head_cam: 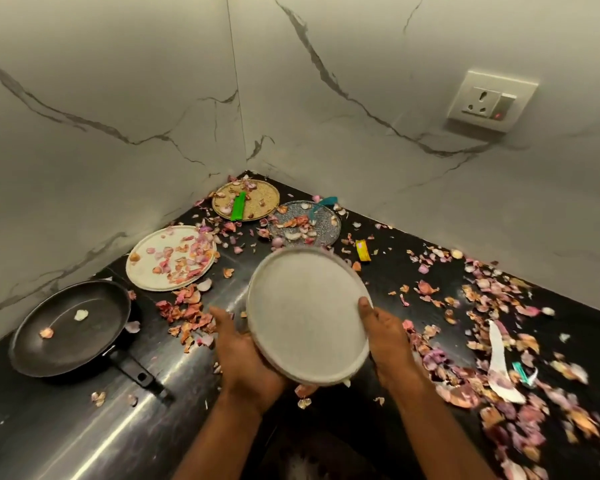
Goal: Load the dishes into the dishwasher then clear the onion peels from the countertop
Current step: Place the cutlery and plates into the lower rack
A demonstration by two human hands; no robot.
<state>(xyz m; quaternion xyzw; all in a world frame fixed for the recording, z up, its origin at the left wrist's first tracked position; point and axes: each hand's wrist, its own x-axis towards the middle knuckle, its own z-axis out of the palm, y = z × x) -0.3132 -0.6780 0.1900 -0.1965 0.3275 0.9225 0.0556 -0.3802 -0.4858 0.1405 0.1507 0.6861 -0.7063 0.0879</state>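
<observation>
A round grey plate (309,315) is lifted and tilted above the black countertop (187,393), and it has nothing on it. My left hand (246,355) holds it from below at its left edge. My right hand (385,334) grips its right rim with the thumb on top. A white plate (146,268), a gold plate (257,199) with a green item on it, and a grey textured plate (323,220) lie near the corner, all strewn with onion peels. A black frying pan (70,327) with two scraps sits at the left. Onion peels (492,306) cover the counter.
Marble walls meet in a corner (245,161) behind the plates. A wall socket (489,100) is on the right wall. A yellow wrapper (362,250), a white paper strip (499,362) and a teal scrap (522,372) lie among the peels.
</observation>
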